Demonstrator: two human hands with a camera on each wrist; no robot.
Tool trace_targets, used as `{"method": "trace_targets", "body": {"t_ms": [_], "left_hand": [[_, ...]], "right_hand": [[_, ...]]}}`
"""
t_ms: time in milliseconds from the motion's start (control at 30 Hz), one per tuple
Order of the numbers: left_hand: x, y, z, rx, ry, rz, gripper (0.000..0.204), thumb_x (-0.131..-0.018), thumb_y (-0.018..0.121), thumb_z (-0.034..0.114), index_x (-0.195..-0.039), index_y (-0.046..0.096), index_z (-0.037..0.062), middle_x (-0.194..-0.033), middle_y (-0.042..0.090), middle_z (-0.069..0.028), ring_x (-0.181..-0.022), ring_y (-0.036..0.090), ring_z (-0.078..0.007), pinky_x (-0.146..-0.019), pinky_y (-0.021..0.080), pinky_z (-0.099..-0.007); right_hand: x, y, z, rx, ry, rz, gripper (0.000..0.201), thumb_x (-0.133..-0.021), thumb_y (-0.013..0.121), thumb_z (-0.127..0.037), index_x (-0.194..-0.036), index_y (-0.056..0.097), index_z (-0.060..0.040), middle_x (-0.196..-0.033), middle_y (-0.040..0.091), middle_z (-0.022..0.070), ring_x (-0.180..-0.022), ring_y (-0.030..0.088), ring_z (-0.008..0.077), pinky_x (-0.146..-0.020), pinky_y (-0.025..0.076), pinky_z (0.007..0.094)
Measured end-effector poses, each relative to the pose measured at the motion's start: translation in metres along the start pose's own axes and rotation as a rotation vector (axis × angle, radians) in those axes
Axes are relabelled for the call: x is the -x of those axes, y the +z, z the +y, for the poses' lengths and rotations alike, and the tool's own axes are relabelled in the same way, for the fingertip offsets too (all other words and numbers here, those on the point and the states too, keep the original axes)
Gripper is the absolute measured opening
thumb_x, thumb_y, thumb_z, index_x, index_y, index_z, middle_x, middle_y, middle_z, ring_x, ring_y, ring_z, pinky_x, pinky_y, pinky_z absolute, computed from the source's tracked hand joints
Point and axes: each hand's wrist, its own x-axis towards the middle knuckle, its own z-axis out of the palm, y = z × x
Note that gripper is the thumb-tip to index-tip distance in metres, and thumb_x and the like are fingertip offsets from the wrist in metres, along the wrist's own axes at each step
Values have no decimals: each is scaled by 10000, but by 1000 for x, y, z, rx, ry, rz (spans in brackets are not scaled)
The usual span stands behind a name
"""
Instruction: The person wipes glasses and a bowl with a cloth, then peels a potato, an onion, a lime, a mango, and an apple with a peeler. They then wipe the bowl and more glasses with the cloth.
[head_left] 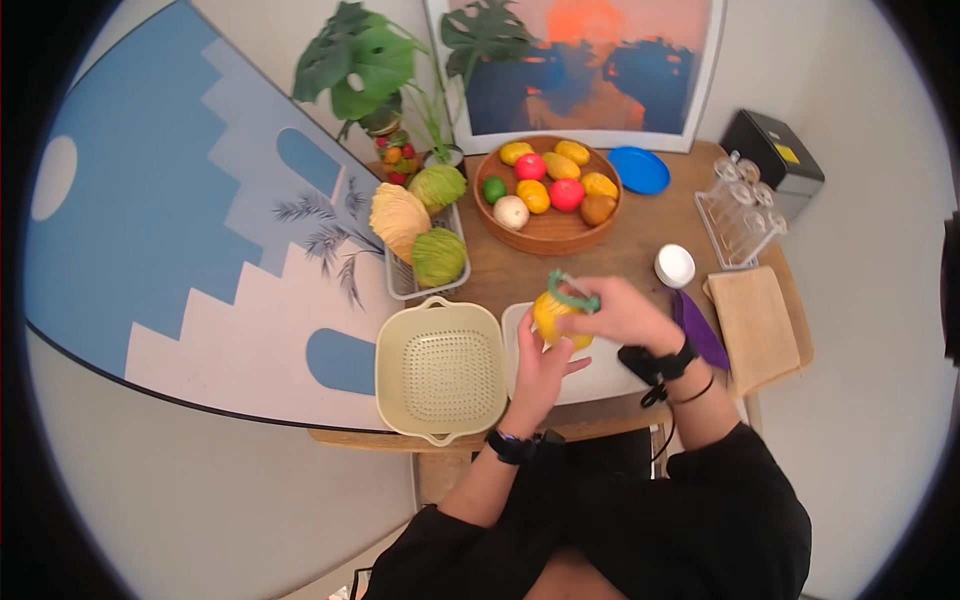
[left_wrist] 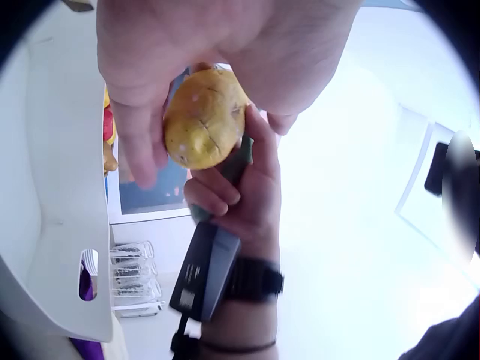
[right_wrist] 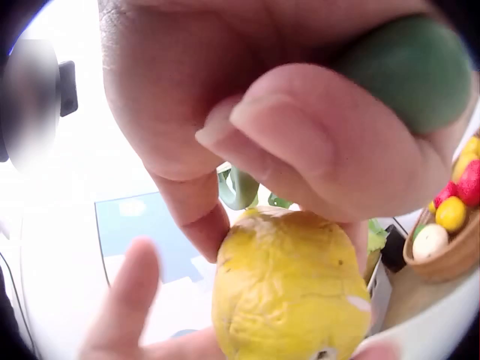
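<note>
A yellow, oval fruit (head_left: 548,316) with a wrinkled, speckled skin is held up over the white tray (head_left: 606,378). My left hand (head_left: 540,372) grips it from the side and below, fingers and thumb around it. My right hand (head_left: 632,315) holds a green peeler (head_left: 590,303), its head over the top of the fruit. Fingers curl round the green handle (right_wrist: 412,71) in the right wrist view. The fruit's rounded end (left_wrist: 202,120) faces the left wrist camera, with the right hand behind it.
A cream colander (head_left: 388,400) sits left of the tray. Behind are a wooden bowl (head_left: 545,238) of fruit and a grey basket (head_left: 425,290) of cabbages. On the right are a white cup (head_left: 675,266), a purple cloth (head_left: 700,335), a beige cloth (head_left: 755,330) and a glass rack (head_left: 745,225).
</note>
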Motion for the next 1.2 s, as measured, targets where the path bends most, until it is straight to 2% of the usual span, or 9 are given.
{"method": "trace_targets", "body": {"t_ms": [200,400,500,767,867,933,967,1033,1200], "left_hand": [[9,2,-26,55,-316,-34,389,-1046,519,256,-1373,363,115,-1274,577,-155,-1077,677,-343,-814,615,-467],[1,-12,-50,260,-492,-26,401,-1006,540,280,-1331,465,58,-1273,608,-168,-1110,631,-310,-880,551,-414],[-5,-12,-55,262,-557,-36,475,-1030,474,423,-1347,481,70,-1281,607,-171,-1113,608,-282,-898,525,-411],[-11,-10,-59,397,-586,9,560,-1024,446,545,-1329,508,80,-1263,613,-172,-1103,612,-280,-949,506,-455],[-15,-15,-81,195,-484,35,586,-986,578,497,-1362,494,55,-1221,613,-185,-1116,607,-296,-965,489,-475],[-21,-14,-90,-746,-111,-38,726,-881,737,437,-1423,461,40,-1236,584,-226,-1144,583,-335,-971,473,-497],[-17,-8,-82,-744,-111,-29,726,-881,737,437,-1423,461,40,-1236,584,-226,-1144,583,-335,-971,473,-497],[-10,11,-56,-1527,125,-140,861,-788,809,400,-1466,427,33,-1281,542,-259,-1195,544,-370,-982,450,-524],[-22,5,-57,-1698,10,-246,822,-808,776,371,-1481,410,70,-1327,527,-249,-1253,524,-411,-1000,451,-529]], "right_hand": [[85,19,13,-165,392,254,452,-866,750,-384,-1142,706,-29,-810,700,131,-724,662,220,-702,526,354],[125,-5,43,-236,399,220,354,-1016,553,-303,-1198,647,-14,-832,687,187,-757,684,296,-688,513,401],[131,-26,36,-34,244,265,303,-1009,525,-205,-1234,560,-6,-959,675,268,-922,643,473,-785,507,513],[118,-149,38,1056,-17,351,264,-943,559,-106,-1161,586,40,-899,656,176,-831,635,354,-737,524,451],[114,-156,34,1125,-139,480,353,-936,567,-90,-1247,552,75,-871,642,183,-792,613,368,-718,517,444],[122,-122,30,848,-103,484,443,-937,593,-104,-1338,506,63,-894,651,197,-834,630,374,-732,519,426],[124,-100,37,694,-113,510,449,-929,620,-113,-1337,506,39,-901,656,204,-841,639,385,-723,522,428],[126,-55,42,383,-43,536,444,-915,667,-129,-1314,510,-15,-909,666,216,-839,655,407,-699,524,446],[135,18,43,-29,148,591,367,-906,690,-125,-1212,494,-73,-829,659,207,-765,662,435,-627,503,489]]}}
